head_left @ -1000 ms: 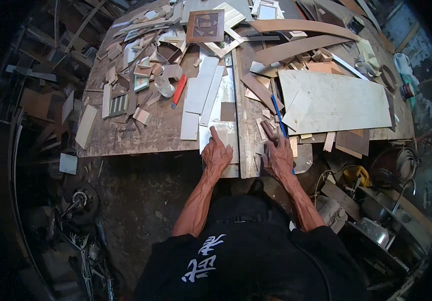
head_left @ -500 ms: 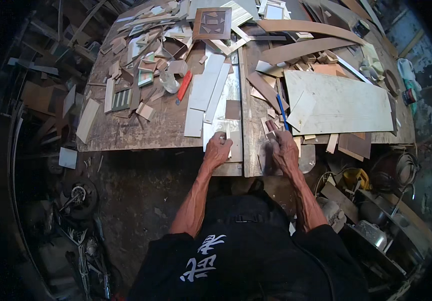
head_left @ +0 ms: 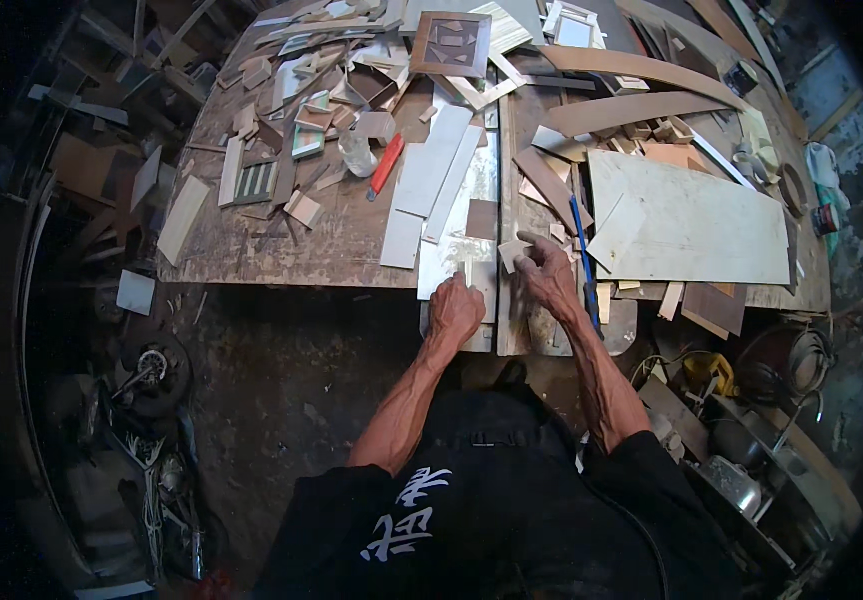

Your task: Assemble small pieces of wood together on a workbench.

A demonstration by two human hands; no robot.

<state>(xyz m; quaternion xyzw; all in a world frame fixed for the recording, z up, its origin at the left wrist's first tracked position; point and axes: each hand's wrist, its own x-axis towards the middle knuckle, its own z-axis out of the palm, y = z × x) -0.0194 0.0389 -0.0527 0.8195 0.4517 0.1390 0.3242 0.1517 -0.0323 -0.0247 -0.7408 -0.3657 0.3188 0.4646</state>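
Right hand swings inward with a small pale wood piece

Since half a second ago the right hand (head_left: 548, 277) has moved left, away from the blue tool (head_left: 584, 255). Thumb and forefinger now nearly together on a small pale wood piece (head_left: 512, 256), over the long wooden strip (head_left: 512, 318); firmness of hold can't be judged. Left hand (head_left: 457, 306) much as it was: fingers curled in, pinching a thin pale stick (head_left: 467, 272) above the white surface (head_left: 441, 262). Hands now closer, near the counter's (head_left: 341, 255) front edge. Reads as both pieces being brought near each other.

Around: pale boards (head_left: 438, 160) just beyond the left hand, red cutter (head_left: 385, 166) left of them. Right side, large pale panel (head_left: 696, 220), curved brown boards (head_left: 641, 65) behind. Framed panel (head_left: 451, 43) at the far end, among offcuts. Wooden strip runs between the hands; blue tool lies beside right wrist, probably the nearest snag.
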